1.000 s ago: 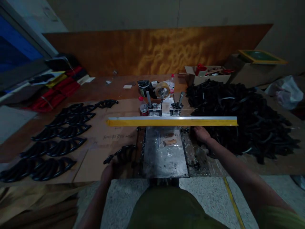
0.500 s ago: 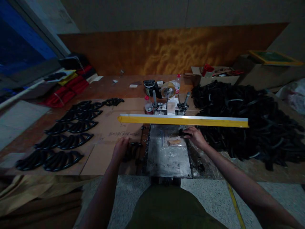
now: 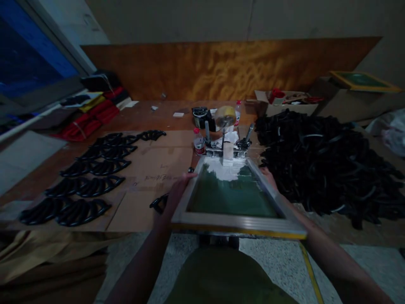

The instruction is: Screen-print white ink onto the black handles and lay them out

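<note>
A screen printing frame (image 3: 240,221), with green mesh and white ink near its far end, lies lowered in front of me, covering the metal plate. My left hand (image 3: 181,185) is closed on its left side, slightly blurred and with its fingers partly hidden. On the opposite side, my right hand (image 3: 268,178) grips the right edge, its fingertips largely out of sight behind the frame. A pale squeegee-like block (image 3: 228,151) stands at the frame's far end, by the hinge clamps (image 3: 244,143). Just left of my left forearm, black curved pieces (image 3: 159,203) rest on cardboard.
Rows of glossy black curved pieces (image 3: 84,212) lie on the cardboard (image 3: 152,156) at left. A large heap of black pieces (image 3: 319,164) fills the right side. Behind the frame stand a red-capped bottle (image 3: 199,142), a black tub (image 3: 200,116) and a tape roll (image 3: 225,115).
The frame has swung down from its raised, edge-on position over the plate. My hands have moved from beneath it to its two sides. The black piece in my right hand is out of sight.
</note>
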Demonstrator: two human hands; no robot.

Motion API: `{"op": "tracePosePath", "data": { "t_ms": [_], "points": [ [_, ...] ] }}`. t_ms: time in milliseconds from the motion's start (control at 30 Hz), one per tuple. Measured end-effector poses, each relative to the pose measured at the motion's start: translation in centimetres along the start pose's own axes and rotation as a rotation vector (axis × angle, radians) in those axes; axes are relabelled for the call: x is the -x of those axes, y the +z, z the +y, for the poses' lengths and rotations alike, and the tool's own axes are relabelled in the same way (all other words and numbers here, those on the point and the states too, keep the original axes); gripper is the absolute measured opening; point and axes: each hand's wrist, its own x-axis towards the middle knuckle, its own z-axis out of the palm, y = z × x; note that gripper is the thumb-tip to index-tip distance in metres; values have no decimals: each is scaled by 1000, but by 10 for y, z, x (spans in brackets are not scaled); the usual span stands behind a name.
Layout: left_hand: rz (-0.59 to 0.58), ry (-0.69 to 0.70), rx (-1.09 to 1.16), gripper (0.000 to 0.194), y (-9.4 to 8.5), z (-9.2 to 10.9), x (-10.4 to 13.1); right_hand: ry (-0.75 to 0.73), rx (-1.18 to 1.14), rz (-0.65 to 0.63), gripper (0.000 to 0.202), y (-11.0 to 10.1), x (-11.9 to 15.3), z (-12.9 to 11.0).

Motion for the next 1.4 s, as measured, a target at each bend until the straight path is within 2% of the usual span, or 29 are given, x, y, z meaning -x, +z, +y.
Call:
{"op": "tracePosePath", "data": {
  "t_ms": [67, 167, 233, 300, 400, 467, 533, 600, 667, 767, 867, 967, 1067, 1167, 1300, 1400],
  "points": [
    [-25, -49, -95, 45, 0, -22, 14, 29, 29, 111, 37, -15, -18, 3],
    [-62, -174, -55, 60, 10, -51, 22, -121, 66, 203, 55, -25, -54, -26],
    [-75, -223, -24, 69, 17, -65, 21, -228, 129, 128, 63, -24, -76, -56],
    [-71, -223, -19, 68, 21, -75, 19, -244, 201, -11, 52, -21, -89, -81],
    [-55, -195, -29, 61, 22, -83, 17, -193, 257, -212, 28, -12, -85, -100],
    [-54, -194, -33, 58, 22, -86, 17, -207, 262, -275, 17, -4, -68, -103],
    [-55, -194, -26, 58, 22, -88, 18, -313, 253, -285, 15, 1, -45, -102],
    [-51, -196, -22, 58, 22, -88, 19, -476, 222, -310, 19, 1, -26, -100],
    [-45, -205, -33, 56, 23, -87, 19, -589, 175, -361, 22, -3, -18, -99],
    [-61, -216, -31, 58, 22, -85, 19, -540, 112, -368, 19, -7, -24, -97],
    [-72, -212, 6, 62, 21, -87, 19, -438, 116, -222, 19, 3, -23, -95],
    [-45, -217, 44, 66, 20, -92, 17, -521, 111, -145, 30, 18, -4, -90],
    [-43, -212, 61, 67, 20, -91, 17, -583, 45, -174, 33, 17, 4, -85],
    [-52, -210, 44, 65, 17, -80, 18, -483, 10, -193, 31, 3, -23, -90],
    [-36, -226, -63, 61, 7, -49, 21, -242, 130, -142, 57, -23, -80, -101],
    [1, -134, -85, 51, 0, -23, 16, -126, 176, 12, 60, -47, -103, -83]
  ]
}}
